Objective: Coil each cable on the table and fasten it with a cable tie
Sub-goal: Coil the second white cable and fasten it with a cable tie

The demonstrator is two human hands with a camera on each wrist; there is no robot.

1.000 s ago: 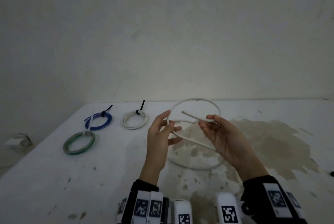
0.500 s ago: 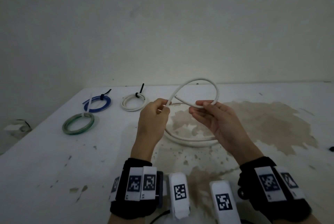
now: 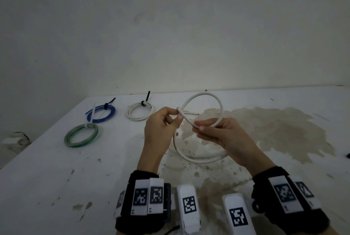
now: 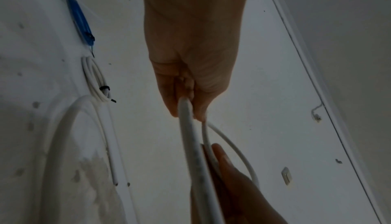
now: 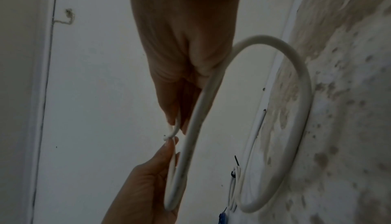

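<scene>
A thick white cable (image 3: 203,94) makes a raised loop above the stained white table (image 3: 56,178), and a second turn (image 3: 191,159) lies on the tabletop. My left hand (image 3: 178,115) pinches the cable near its cut end. Just to its right, my right hand (image 3: 198,125) pinches the cable where the strands cross. The left wrist view shows the left fingertips (image 4: 184,109) on the cable (image 4: 190,135). In the right wrist view the right fingertips (image 5: 175,120) hold the thin end, and the loop (image 5: 300,77) arcs to the right.
Three tied coils lie at the back left: blue (image 3: 100,114), white (image 3: 139,113) and green (image 3: 81,137). The table's left edge runs diagonally past the green coil. A wall stands behind the table. A small dark object (image 3: 348,155) sits at the right edge.
My left hand has gone from loosely holding the loop to pinching the cable near its end. My right hand has slid along to the crossing, and both hands are closer together.
</scene>
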